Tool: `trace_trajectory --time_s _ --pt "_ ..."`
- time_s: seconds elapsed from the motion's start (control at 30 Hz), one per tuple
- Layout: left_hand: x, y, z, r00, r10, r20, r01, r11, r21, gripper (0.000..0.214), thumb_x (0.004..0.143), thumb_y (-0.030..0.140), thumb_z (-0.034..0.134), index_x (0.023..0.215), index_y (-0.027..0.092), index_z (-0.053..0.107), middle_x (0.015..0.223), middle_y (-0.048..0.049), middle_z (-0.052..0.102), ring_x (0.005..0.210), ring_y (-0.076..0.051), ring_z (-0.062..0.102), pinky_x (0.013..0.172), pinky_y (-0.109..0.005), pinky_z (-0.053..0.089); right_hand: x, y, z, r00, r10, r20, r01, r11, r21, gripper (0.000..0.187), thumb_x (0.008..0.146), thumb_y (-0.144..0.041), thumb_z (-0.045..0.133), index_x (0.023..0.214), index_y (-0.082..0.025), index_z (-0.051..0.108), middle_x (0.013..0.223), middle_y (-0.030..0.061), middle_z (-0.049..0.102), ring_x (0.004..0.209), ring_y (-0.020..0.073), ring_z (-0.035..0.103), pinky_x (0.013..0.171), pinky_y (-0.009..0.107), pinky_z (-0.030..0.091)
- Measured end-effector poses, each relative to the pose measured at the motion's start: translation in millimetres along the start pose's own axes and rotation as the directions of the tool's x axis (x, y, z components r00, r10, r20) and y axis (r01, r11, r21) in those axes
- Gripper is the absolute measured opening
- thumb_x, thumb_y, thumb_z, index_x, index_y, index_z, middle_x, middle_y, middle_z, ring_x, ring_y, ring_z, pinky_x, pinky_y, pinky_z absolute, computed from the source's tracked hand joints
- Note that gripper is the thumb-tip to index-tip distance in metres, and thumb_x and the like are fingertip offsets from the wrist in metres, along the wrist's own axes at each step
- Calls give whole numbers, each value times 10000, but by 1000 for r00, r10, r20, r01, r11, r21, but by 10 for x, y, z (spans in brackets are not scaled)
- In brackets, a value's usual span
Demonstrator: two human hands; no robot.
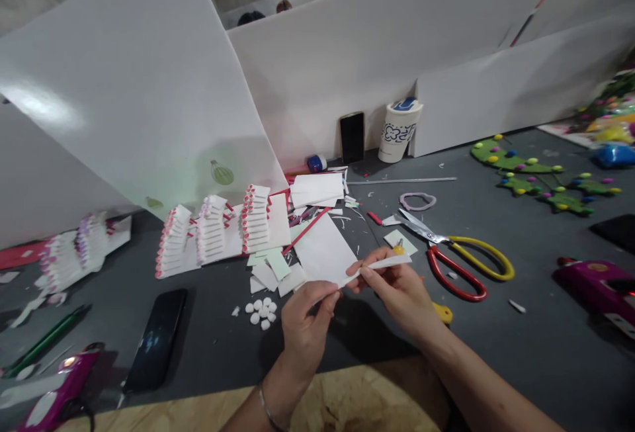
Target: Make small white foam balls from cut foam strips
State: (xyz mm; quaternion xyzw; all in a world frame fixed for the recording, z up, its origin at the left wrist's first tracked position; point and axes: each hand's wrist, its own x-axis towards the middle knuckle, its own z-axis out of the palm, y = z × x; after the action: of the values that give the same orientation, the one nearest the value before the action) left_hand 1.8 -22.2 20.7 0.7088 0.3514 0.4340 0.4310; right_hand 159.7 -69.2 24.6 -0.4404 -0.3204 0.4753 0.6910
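A narrow white paper strip (387, 262) stretches between my two hands, above the dark table. My left hand (308, 319) pinches its left end between thumb and fingertips. Further along the strip, my right hand (399, 290) grips it with the thumb on top, and the free end sticks out to the right. Below and behind the strip lies a white sheet of paper (325, 247). Several small white balls (261, 311) sit just left of my left hand. Scissors (441, 247) with one red and one yellow handle lie open to the right of my right hand.
Rows of white rolled pieces with red tips (255, 220) stand on cards at the left. A black phone (156, 339) lies front left; another phone (352, 137) leans upright beside a paper cup (399, 131). Green dotted shapes (516, 157) and a magenta tool (595, 286) are at right.
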Motion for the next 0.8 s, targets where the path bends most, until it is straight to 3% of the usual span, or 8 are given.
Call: trace_trajectory --time_s 0.1,0.37,0.5,0.63,0.8 --pt "-11 8 9 1000 -5 -19 5 1000 4 97 834 254 633 851 212 719 810 -45 700 678 -149 666 525 -208 533 -20 -12 7 1000 14 1 -14 1000 -9 211 831 -389 666 826 -212 551 842 33 722 675 143 679 649 282 569" --pt "67 65 52 951 -306 45 309 930 -202 176 789 333 670 803 161 636 688 -21 671 625 -150 671 511 -209 540 -30 -13 4 1000 7 -1 -7 1000 13 200 818 -372 685 800 -218 560 833 18 718 681 149 692 655 287 577" --pt "85 81 51 949 -315 30 312 916 -252 189 731 313 721 751 154 622 779 -31 680 606 -139 667 486 -206 531 -31 4 1 1000 -4 13 5 1000 -7 169 838 -348 666 804 -222 558 819 12 720 691 144 691 669 281 575" --pt "93 90 57 943 -334 -18 315 904 -289 188 720 300 734 747 153 619 656 3 650 563 -132 653 463 -192 517 -39 14 -1 1000 -12 28 13 998 -54 169 846 -362 651 814 -215 575 815 23 722 687 146 693 665 281 579" --pt "143 80 42 897 -420 136 442 860 -256 238 732 322 716 892 146 712 716 -33 697 575 -140 647 531 -242 557 -48 20 -1 999 -44 -4 43 989 -143 209 824 -391 669 798 -206 574 797 43 715 674 158 699 646 285 589"
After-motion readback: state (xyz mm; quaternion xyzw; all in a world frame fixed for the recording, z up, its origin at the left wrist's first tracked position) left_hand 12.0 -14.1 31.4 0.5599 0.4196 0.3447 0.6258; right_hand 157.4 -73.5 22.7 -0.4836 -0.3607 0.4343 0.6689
